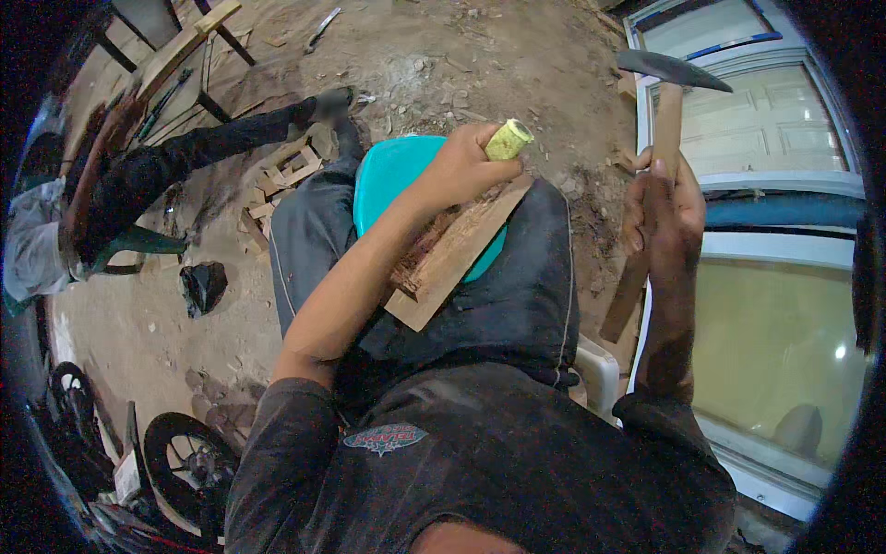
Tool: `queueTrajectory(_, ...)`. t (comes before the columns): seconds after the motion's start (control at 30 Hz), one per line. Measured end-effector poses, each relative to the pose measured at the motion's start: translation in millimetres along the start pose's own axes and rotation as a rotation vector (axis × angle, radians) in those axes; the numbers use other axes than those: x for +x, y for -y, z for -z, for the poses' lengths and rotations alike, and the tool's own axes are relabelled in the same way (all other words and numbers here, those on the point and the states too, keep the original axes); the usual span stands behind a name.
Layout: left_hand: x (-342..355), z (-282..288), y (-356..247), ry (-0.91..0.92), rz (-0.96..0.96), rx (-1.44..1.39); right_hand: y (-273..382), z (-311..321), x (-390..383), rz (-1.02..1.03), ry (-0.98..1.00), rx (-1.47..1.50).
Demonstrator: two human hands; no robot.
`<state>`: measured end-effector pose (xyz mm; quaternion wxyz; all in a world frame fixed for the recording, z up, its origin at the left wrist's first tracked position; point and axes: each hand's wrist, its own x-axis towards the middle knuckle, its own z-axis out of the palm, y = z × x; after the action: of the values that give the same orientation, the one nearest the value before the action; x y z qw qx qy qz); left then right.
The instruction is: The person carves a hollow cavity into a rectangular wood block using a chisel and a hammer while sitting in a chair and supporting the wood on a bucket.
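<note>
Hammer [668,120] looks head-heavy, stiff; likely best held mid-handle, where right hand [666,198] grips (left hand [464,168] clasps yellow handle [508,140]).

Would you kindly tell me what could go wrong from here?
A missed blow of the hammer, held up in the right hand, might catch the left hand around the yellow handle. The wooden piece, slanted over the lap with no clamp showing, could slip. The white-framed panel on the right might be struck by a wide swing.
</note>
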<state>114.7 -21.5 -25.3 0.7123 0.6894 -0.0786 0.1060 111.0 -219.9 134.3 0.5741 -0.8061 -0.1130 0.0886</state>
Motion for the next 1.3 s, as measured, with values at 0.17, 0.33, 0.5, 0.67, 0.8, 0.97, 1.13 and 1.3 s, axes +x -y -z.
queueTrajectory(0.17,-1.5,-0.4,-5.2,-0.031,0.032,0.021,-30.4,-9.9,0.3,0.014,0.15,-0.311)
queueTrajectory(0.33,0.6,-2.9,4.0,-0.022,0.027,-0.003,-10.2,9.3,10.3,0.048,0.052,0.066)
queueTrajectory(0.5,2.2,-1.6,8.8,-0.006,0.034,-0.043,-50.3,2.0,9.1,0.28,-0.006,-0.413)
queueTrajectory(0.67,-0.3,-1.0,3.5,-0.023,0.042,0.018,-4.9,11.5,2.7,-0.097,0.044,-0.074)
queueTrajectory(0.8,3.0,1.3,8.7,0.044,0.118,0.031,-37.2,0.6,6.9,0.18,-0.046,0.011)
queueTrajectory(0.97,5.2,-1.6,5.8,0.043,0.059,0.123,-14.4,17.4,12.3,-0.174,0.067,-0.254)
queueTrajectory(1.13,3.8,-5.7,6.5,0.015,0.053,0.047,-36.5,13.0,15.4,0.012,-0.041,0.229)
queueTrajectory(1.3,1.4,-2.4,10.0,0.029,0.085,0.091,-11.3,12.7,14.2,-0.174,0.051,-0.221)
